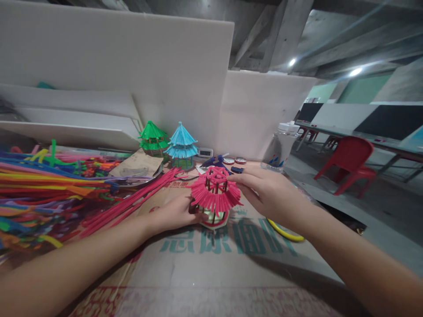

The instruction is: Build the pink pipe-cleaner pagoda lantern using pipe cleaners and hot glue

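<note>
A small model pavilion [216, 196] stands upright on the cardboard, with a skirt-like roof of red-pink pipe cleaners, dark posts and an open ring on top. My left hand [178, 215] grips its base from the left, thumb at the front and the other fingers partly hidden behind it. At the upper right of the roof, my right hand [264, 185] has its fingers stretched toward the top ring; the fingertips are at the edge of it, and I cannot make out whether they touch. Loose red pipe cleaners [132, 202] lie left of my left hand.
Finished-looking green [152, 137] and blue [181, 145] pavilions stand behind. Bundles of coloured pipe cleaners [49, 189] fill the left side. A dark blue glue gun [216, 162], a clear bottle [280, 147] and yellow-handled pliers or a similar tool [286, 235] lie or stand around. White boards [148, 79] rise behind.
</note>
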`<action>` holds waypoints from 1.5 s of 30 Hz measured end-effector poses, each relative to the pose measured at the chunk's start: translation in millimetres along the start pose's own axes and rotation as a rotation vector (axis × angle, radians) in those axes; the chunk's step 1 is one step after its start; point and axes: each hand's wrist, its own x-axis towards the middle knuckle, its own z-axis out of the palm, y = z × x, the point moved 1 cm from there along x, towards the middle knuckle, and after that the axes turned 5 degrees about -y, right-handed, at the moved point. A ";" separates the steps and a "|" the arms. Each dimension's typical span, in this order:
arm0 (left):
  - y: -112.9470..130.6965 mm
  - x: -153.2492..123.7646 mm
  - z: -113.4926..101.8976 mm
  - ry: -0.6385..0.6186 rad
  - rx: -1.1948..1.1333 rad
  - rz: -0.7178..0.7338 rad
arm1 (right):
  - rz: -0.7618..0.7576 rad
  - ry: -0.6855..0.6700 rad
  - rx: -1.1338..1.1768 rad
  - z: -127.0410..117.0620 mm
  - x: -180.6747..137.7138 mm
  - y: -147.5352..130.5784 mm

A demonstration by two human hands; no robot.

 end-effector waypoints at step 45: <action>1.4 -5.8 -5.7 0.002 -0.278 0.012 | 0.216 0.267 0.127 20.8 -9.4 68.5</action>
